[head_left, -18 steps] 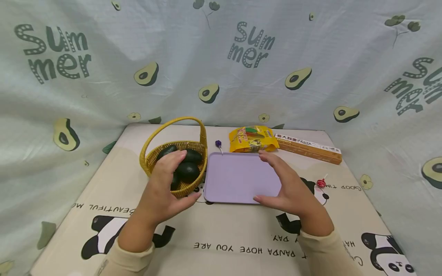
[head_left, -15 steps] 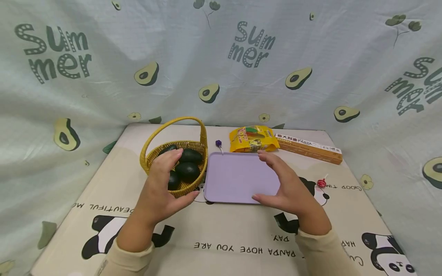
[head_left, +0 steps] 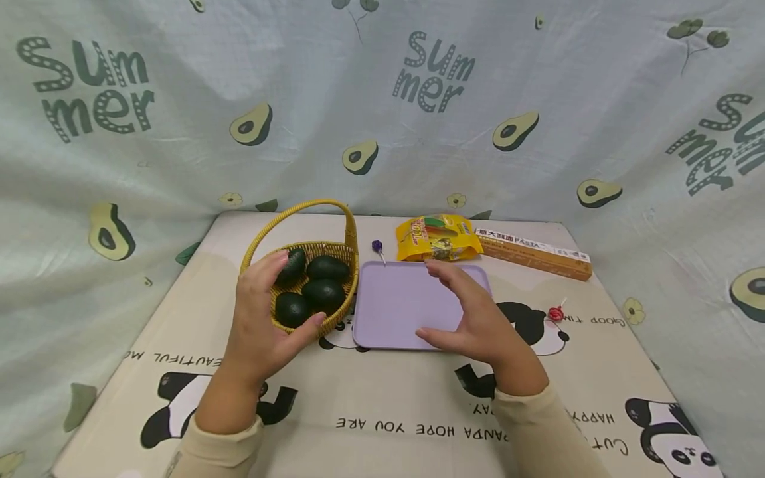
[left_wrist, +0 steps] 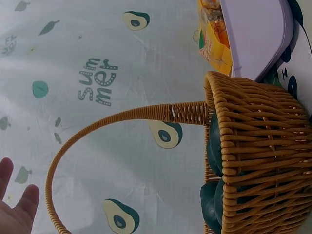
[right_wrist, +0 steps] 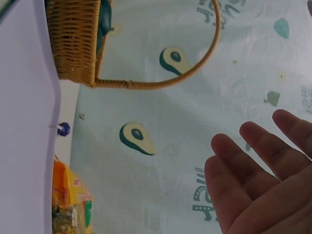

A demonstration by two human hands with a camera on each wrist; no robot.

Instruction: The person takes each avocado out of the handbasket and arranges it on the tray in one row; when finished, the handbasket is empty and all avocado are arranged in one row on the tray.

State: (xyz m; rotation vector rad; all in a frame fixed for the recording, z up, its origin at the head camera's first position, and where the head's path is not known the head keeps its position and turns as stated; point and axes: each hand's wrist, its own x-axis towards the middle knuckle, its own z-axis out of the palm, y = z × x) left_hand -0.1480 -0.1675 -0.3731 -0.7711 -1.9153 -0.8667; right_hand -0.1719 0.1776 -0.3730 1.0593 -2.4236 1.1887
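My left hand (head_left: 259, 318), thumb spread from the fingers, is held over the near left side of a yellow wicker basket (head_left: 352, 292) and grips nothing. Several dark green avocados (head_left: 323, 295) lie inside the basket, whose tall arched handle (left_wrist: 112, 117) rises at the side in the left wrist view. Over the right part of a lilac tray (head_left: 391, 305) my right hand (head_left: 478, 322) hovers with thumb and fingers apart, nothing between them. In the right wrist view its extended fingers (right_wrist: 234, 165) show apart from the basket.
Behind the tray lie a yellow candy bag (head_left: 439, 238) and a long pasta box (head_left: 534, 253). A purple lollipop (head_left: 378, 247) sits at the tray's back left edge, a red lollipop (head_left: 556, 313) to its right. A printed curtain (head_left: 311, 79) hangs behind the table.
Both hands have shifted left. The left hand uncovers more of the avocados, while the right hand has come further in over the tray. Basket and tray stay in place.
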